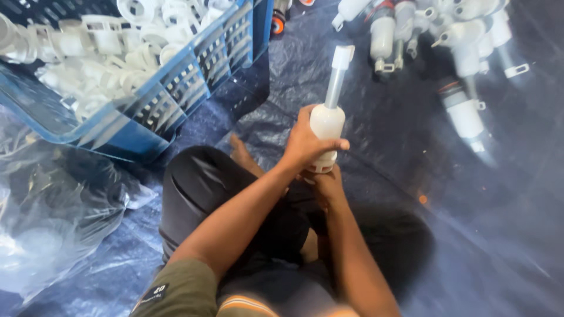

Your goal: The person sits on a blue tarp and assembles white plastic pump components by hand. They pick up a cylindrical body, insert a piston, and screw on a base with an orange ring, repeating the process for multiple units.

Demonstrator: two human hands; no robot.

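Observation:
I hold a white plastic valve assembly (329, 114) upright over my lap. It has a round white body and a thin grey tube topped by a white cap. My left hand (305, 142) wraps around the body from the left side. My right hand (325, 185) grips the bottom end from underneath, partly hidden by the left hand. Both hands are closed on the part.
A blue slatted crate (176, 97) full of white plastic fittings stands at upper left. A pile of finished white valve assemblies (452, 47) lies at upper right on the dark blue tarp (482, 205). Crumpled clear plastic bags (53, 223) lie at left. My crossed legs sit below.

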